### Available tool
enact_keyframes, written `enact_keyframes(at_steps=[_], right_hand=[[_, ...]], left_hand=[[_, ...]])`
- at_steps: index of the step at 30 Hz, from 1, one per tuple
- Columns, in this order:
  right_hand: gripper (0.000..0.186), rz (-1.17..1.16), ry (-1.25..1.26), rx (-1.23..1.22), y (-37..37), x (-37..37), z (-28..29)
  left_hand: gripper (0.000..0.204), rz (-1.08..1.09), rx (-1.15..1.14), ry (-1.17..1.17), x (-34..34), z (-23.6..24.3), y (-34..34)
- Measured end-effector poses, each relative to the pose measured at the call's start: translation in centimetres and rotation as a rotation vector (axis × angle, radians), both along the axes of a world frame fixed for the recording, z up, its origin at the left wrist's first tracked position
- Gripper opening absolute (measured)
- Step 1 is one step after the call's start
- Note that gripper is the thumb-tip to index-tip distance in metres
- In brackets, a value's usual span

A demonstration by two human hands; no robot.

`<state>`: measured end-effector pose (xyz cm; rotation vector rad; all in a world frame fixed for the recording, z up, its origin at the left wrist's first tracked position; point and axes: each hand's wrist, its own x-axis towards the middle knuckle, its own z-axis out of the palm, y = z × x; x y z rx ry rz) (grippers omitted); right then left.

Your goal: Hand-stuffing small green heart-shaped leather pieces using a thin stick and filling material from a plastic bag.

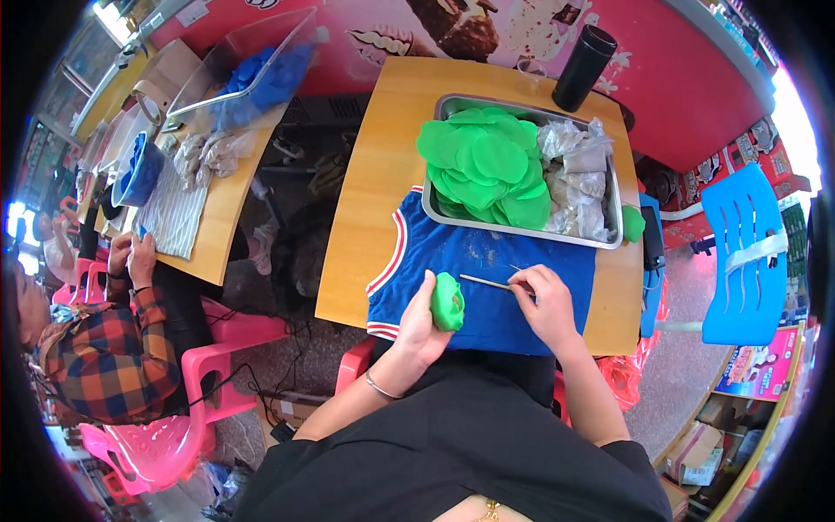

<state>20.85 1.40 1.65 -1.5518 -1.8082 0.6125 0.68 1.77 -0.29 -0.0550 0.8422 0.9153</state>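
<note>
My left hand is closed round a crumpled green pouch-like piece, which has an opening with something brownish showing inside. Between the fingertips of my right hand is a thin pale stick pointing left toward the green piece, a little apart from it. Both hands are above a blue sports jersey with red-and-white trim, spread over the table's near side. Beyond them, a metal tray holds a heap of flat round green pieces and several clear plastic bags with greyish-brown contents.
A black tumbler and a clear cup stand at the table's far side. To the right is a blue chair. On the left, another person in a checked shirt sits at a second table with blue pieces.
</note>
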Motion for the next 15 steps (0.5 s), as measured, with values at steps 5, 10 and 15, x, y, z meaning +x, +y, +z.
enact_keyframes(at_steps=[5, 10, 15], right_hand=[[0.007, -0.009, -0.119, 0.047, -0.1, 0.7, -0.8], [0.02, 0.045, 0.415, -0.202, -0.2, -3.0, 1.2], [0.026, -0.024, 0.392, -0.153, 1.0, -5.6, 1.6]], left_hand=[[0.03, 0.025, 0.022, -0.038, -0.5, 0.0, 0.3], [0.026, 0.077, 0.211, -0.106, 1.1, -0.1, -0.1], [0.016, 0.1, 0.446, -0.073, 2.6, 1.3, -0.9]])
